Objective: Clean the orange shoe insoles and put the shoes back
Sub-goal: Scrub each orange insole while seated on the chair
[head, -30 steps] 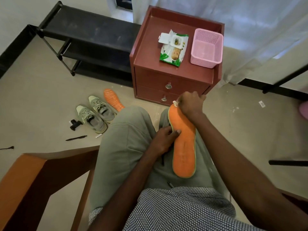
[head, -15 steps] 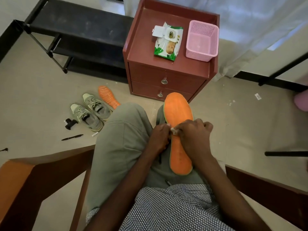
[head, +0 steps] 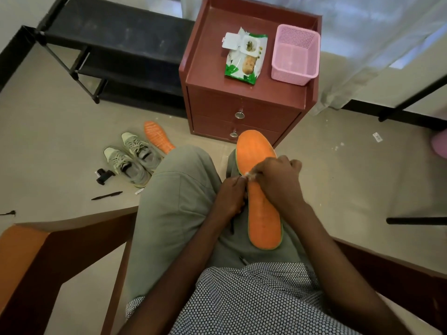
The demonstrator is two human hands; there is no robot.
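Note:
An orange insole (head: 263, 213) with a thin green edge lies lengthwise on my right thigh, toe end pointing away. My left hand (head: 229, 197) grips its left edge at mid-length. My right hand (head: 278, 180) presses a small white wipe (head: 249, 174) onto the insole near the left edge, fingers closed on it. A second orange insole (head: 158, 137) lies on the floor beside a pair of grey-green shoes (head: 134, 160) to my left.
A red-brown bedside cabinet (head: 242, 102) stands ahead with a pack of wipes (head: 244, 58), lid open, and a pink basket (head: 294, 59) on top. A black shoe rack (head: 108, 49) is at the far left. A pen (head: 106, 196) and small black object (head: 104, 175) lie on the floor.
My right hand with the wipe has moved down from the toe end of the insole to its middle, close to my left hand. The toe end is now uncovered.

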